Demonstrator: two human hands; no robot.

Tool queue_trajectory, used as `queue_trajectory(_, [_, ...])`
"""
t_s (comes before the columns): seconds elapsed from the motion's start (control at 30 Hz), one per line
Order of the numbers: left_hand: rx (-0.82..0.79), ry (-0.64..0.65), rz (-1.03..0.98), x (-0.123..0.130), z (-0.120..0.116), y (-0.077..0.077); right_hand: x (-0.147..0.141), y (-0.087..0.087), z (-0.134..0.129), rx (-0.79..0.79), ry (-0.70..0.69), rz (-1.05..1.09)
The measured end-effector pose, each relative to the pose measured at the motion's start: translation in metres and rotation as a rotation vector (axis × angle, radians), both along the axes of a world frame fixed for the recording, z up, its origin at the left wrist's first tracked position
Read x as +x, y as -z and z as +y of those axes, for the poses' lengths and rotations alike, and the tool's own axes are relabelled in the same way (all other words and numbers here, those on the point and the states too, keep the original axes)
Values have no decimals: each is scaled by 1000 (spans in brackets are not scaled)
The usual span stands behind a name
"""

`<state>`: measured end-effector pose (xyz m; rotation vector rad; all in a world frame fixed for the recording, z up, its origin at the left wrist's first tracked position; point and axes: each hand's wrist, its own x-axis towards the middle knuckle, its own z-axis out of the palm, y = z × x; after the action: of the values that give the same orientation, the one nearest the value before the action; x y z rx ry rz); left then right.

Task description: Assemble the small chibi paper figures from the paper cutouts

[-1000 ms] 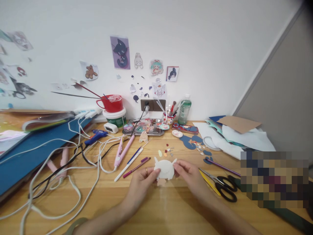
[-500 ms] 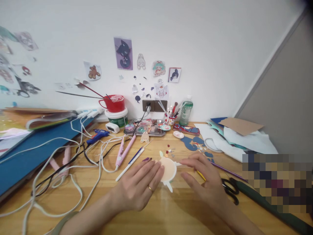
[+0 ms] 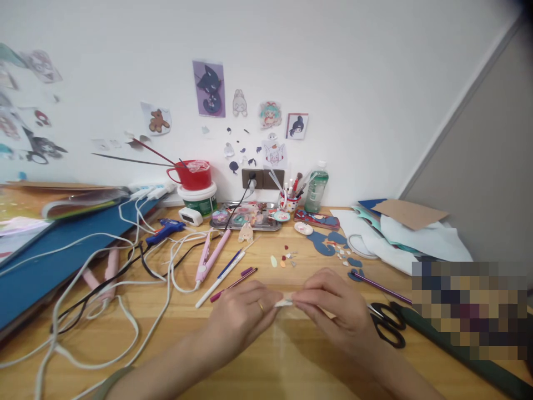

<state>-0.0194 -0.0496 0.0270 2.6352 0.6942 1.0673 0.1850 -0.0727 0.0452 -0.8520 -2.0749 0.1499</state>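
Near the middle of the wooden table, my left hand point(image 3: 245, 312) and my right hand point(image 3: 333, 303) meet around a small pale paper cutout point(image 3: 283, 303). Both hands have their fingers closed on its edges, and the cutout is tilted so that only a thin part shows. Just beyond my fingers lie a pale green oval piece point(image 3: 273, 261) and an orange piece point(image 3: 282, 264). A purple pen point(image 3: 235, 284) rests past my left hand. Black-handled scissors point(image 3: 388, 325) lie to the right of my right hand.
White cables point(image 3: 137, 328), a pink hair iron point(image 3: 212, 258) and a blue glue gun point(image 3: 166, 230) cover the left side. At the back stand a metal tray point(image 3: 266, 226), a red cup point(image 3: 194, 176) and a green bottle point(image 3: 316, 189). Paper sheets point(image 3: 425, 239) lie at right.
The cutout lay face up under my left hand and is now tilted between both hands. My right hand has closed on it. The green oval piece now shows fully on the table.
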Motion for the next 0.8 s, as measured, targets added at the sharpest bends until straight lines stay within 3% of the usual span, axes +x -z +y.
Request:
queue_trajectory(0.07, [-290, -1, -27, 2, -1, 0, 0, -1, 0, -68, 20, 28])
queue_trajectory(0.13, [-479, -23, -30, 4, -3, -2, -2, 0, 1, -149, 24, 26])
queue_trajectory(0.37, [-848, -11, -46, 11, -9, -1, -12, 2, 6, -464, -37, 105])
queue_trajectory(0.6, [-1022, -8, -108, 15, -8, 6, -12, 1, 7, -620, 16, 203])
queue_trajectory(0.8, [-1107, -22, -147, 15, -5, 13, 10, -9, 13, -573, 153, 396])
